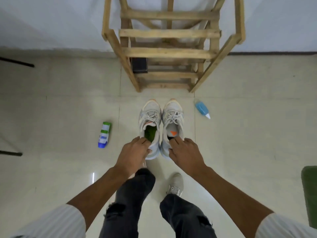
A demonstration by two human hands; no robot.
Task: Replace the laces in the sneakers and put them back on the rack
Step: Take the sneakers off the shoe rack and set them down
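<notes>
Two white laced sneakers stand side by side on the tiled floor, toes toward the wooden rack (169, 53). The left sneaker (150, 117) shows a green insole; the right sneaker (173, 117) has an orange mark on its tongue. My left hand (135, 152) grips the heel of the left sneaker, fingers hooked into its opening. My right hand (184, 152) grips the heel of the right sneaker the same way, thumb on the outside.
A green, white and blue bottle (104, 134) lies on the floor to the left, a blue bottle (202, 108) to the right. A black box (139, 65) sits low in the rack. A green mat (309, 194) is at the right edge. My legs stand below the sneakers.
</notes>
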